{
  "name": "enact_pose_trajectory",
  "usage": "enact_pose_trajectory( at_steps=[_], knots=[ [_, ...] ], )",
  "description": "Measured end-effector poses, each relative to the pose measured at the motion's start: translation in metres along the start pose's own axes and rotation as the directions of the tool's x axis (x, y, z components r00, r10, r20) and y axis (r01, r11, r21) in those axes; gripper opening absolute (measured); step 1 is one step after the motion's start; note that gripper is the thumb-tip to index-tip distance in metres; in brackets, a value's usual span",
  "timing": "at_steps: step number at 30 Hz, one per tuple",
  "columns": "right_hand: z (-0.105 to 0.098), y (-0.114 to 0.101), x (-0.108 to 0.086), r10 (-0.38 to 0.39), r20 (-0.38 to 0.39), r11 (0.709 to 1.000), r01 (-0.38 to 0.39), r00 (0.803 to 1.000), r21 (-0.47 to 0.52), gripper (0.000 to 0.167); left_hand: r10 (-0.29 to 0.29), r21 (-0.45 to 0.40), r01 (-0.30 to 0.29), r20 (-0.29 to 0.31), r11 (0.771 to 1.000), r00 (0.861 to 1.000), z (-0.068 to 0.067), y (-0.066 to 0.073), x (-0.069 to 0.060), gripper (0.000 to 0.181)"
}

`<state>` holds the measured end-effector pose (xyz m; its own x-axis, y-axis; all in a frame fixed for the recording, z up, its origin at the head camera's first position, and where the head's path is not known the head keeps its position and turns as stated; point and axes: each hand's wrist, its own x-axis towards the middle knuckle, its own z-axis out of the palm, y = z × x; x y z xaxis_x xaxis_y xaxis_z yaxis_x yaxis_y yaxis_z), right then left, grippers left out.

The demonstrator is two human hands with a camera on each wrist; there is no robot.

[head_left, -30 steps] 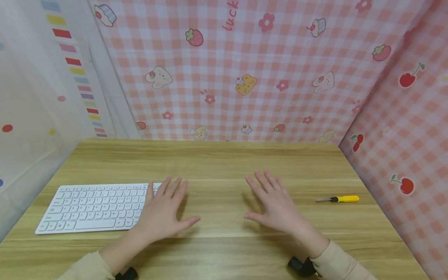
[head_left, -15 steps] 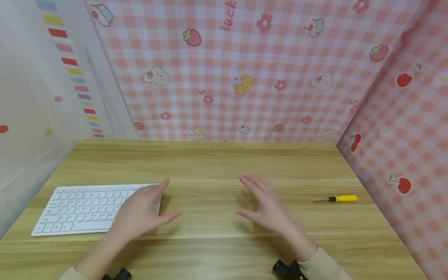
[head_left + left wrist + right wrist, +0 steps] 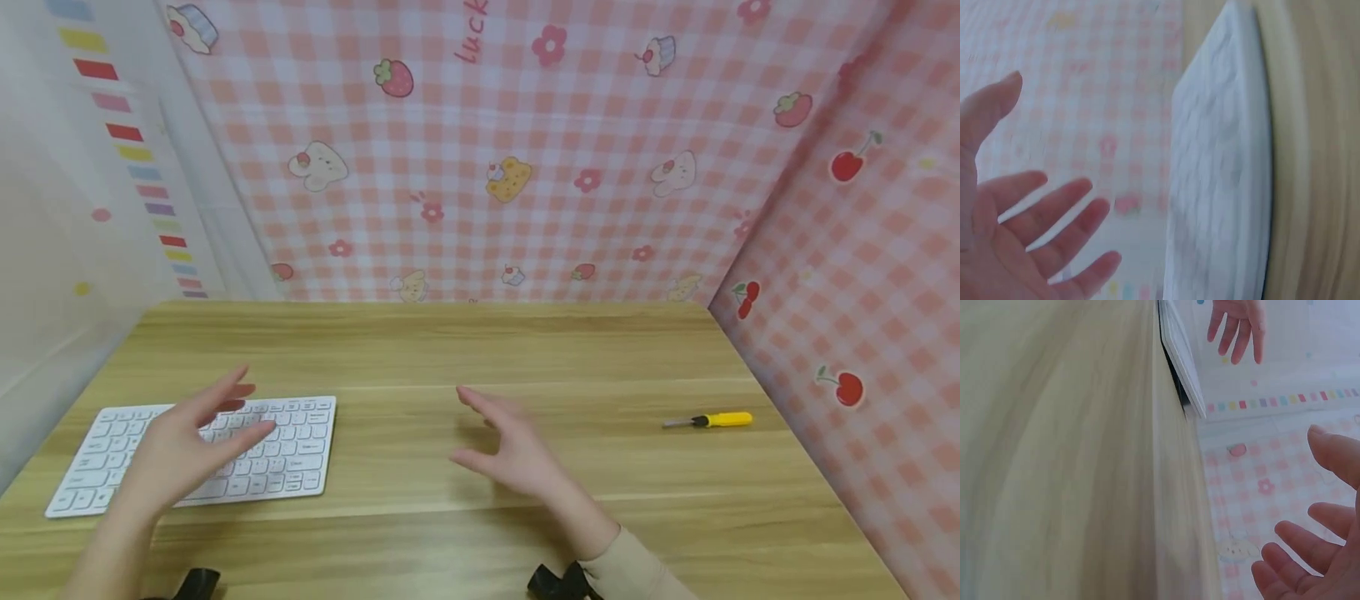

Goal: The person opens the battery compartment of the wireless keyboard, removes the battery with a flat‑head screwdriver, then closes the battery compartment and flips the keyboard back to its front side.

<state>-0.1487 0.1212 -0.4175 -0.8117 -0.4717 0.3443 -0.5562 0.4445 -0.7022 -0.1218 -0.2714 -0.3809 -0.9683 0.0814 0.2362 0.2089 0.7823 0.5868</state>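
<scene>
On the left of the wooden surface [image 3: 420, 342], a compact white keyboard [image 3: 291, 452] lies flat, keys up, its near left corner close to the surface's left edge. The left hand [image 3: 176, 454] hovers above it and hides part of the keys; the left wrist view shows this hand apart from the keyboard, thumb held away from loosely spread fingers, nothing in its grasp. Nearer the middle, past the keyboard's right end, the right hand [image 3: 513, 446] hangs over bare wood, its thumb likewise apart from slightly bent fingers that hold nothing. Farther right, just in from the surface's right edge, lies a yellow-handled screwdriver [image 3: 707, 421], its shaft pointing left, touched by neither hand. The step in hand seems to be placing the hands, with no grip taken yet. Handling the keyboard would call for lowering the left fingers to its edges and bringing the right hand leftward to its right end.
</scene>
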Motion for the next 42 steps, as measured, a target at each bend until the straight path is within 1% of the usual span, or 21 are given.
enact_pose_trajectory(
  at_steps=[4, 8, 11, 13, 16, 18, 19, 20, 22, 24, 26, 27, 29, 30, 31, 33, 35, 36, 37, 40, 42],
  knots=[
    [0.012, -0.005, 0.006, -0.002, 0.023, 0.998, 0.000, 1.000, 0.062, 0.073, -0.010, -0.019, 0.010, -0.009, 1.000, 1.000, -0.019, -0.033, -0.009, 0.080],
    [0.023, -0.012, 0.010, 0.015, 0.063, 0.994, -0.022, 0.998, 0.104, 0.071, -0.024, -0.103, 0.017, -0.062, 0.994, 0.998, -0.035, -0.066, -0.018, 0.078],
    [0.031, -0.017, 0.013, 0.037, 0.105, 0.990, -0.051, 0.994, 0.131, 0.071, -0.089, -0.164, 0.069, -0.118, 0.984, 0.989, -0.044, -0.089, -0.026, 0.077],
    [0.037, -0.019, 0.015, 0.045, 0.128, 0.988, -0.063, 0.991, 0.142, 0.071, -0.168, -0.178, 0.140, -0.153, 0.974, 0.974, -0.047, -0.104, -0.032, 0.076],
    [0.045, -0.021, 0.018, 0.050, 0.147, 0.986, -0.072, 0.988, 0.148, 0.070, -0.289, -0.164, 0.257, -0.209, 0.952, 0.934, -0.048, -0.133, -0.038, 0.076],
    [0.051, -0.022, 0.021, 0.047, 0.148, 0.986, -0.070, 0.988, 0.154, 0.070, -0.353, -0.148, 0.325, -0.236, 0.934, 0.905, -0.048, -0.157, -0.042, 0.076],
    [0.054, -0.022, 0.022, 0.049, 0.149, 0.984, -0.073, 0.988, 0.161, 0.070, -0.372, -0.132, 0.349, -0.249, 0.928, 0.894, -0.048, -0.171, -0.043, 0.076],
    [0.057, -0.023, 0.024, 0.051, 0.151, 0.983, -0.077, 0.987, 0.170, 0.070, -0.387, -0.119, 0.368, -0.256, 0.922, 0.886, -0.048, -0.183, -0.045, 0.077],
    [0.062, -0.024, 0.026, 0.055, 0.156, 0.979, -0.084, 0.986, 0.187, 0.070, -0.392, -0.134, 0.369, -0.266, 0.920, 0.881, -0.048, -0.204, -0.050, 0.076],
    [0.068, -0.024, 0.029, 0.066, 0.164, 0.975, -0.099, 0.984, 0.199, 0.071, -0.400, -0.126, 0.380, -0.271, 0.916, 0.875, -0.046, -0.218, -0.053, 0.075],
    [0.072, -0.025, 0.032, 0.080, 0.172, 0.973, -0.114, 0.982, 0.201, 0.072, -0.419, -0.183, 0.381, -0.263, 0.906, 0.869, -0.044, -0.222, -0.055, 0.075],
    [0.074, -0.026, 0.033, 0.084, 0.174, 0.973, -0.118, 0.981, 0.199, 0.072, -0.430, -0.212, 0.384, -0.257, 0.899, 0.865, -0.043, -0.222, -0.056, 0.075],
    [0.076, -0.026, 0.035, 0.091, 0.176, 0.973, -0.125, 0.980, 0.193, 0.072, -0.454, -0.230, 0.405, -0.235, 0.885, 0.859, -0.041, -0.217, -0.055, 0.076],
    [0.077, -0.027, 0.036, 0.093, 0.177, 0.974, -0.126, 0.980, 0.190, 0.072, -0.460, -0.262, 0.403, -0.218, 0.877, 0.861, -0.040, -0.214, -0.055, 0.076],
    [0.078, -0.027, 0.037, 0.096, 0.182, 0.972, -0.131, 0.979, 0.194, 0.072, -0.474, -0.299, 0.408, -0.193, 0.862, 0.859, -0.040, -0.212, -0.056, 0.076],
    [0.081, -0.029, 0.038, 0.097, 0.191, 0.970, -0.135, 0.977, 0.200, 0.072, -0.473, -0.335, 0.405, -0.150, 0.850, 0.868, -0.039, -0.208, -0.057, 0.075],
    [0.085, -0.031, 0.040, 0.100, 0.204, 0.969, -0.141, 0.974, 0.201, 0.072, -0.464, -0.332, 0.405, -0.118, 0.852, 0.878, -0.040, -0.205, -0.060, 0.075],
    [0.087, -0.032, 0.041, 0.099, 0.216, 0.969, -0.144, 0.971, 0.201, 0.072, -0.461, -0.338, 0.404, -0.106, 0.850, 0.881, -0.040, -0.205, -0.061, 0.075],
    [0.090, -0.033, 0.042, 0.095, 0.228, 0.970, -0.141, 0.969, 0.196, 0.072, -0.462, -0.311, 0.413, -0.104, 0.856, 0.881, -0.041, -0.206, -0.062, 0.076],
    [0.098, -0.036, 0.044, 0.069, 0.262, 0.981, -0.113, 0.962, 0.157, 0.073, -0.431, -0.230, 0.393, -0.146, 0.890, 0.891, -0.042, -0.208, -0.065, 0.077],
    [0.102, -0.038, 0.045, 0.039, 0.278, 0.989, -0.076, 0.960, 0.124, 0.073, -0.418, -0.240, 0.374, -0.170, 0.896, 0.892, -0.043, -0.210, -0.066, 0.077]
  ],
)
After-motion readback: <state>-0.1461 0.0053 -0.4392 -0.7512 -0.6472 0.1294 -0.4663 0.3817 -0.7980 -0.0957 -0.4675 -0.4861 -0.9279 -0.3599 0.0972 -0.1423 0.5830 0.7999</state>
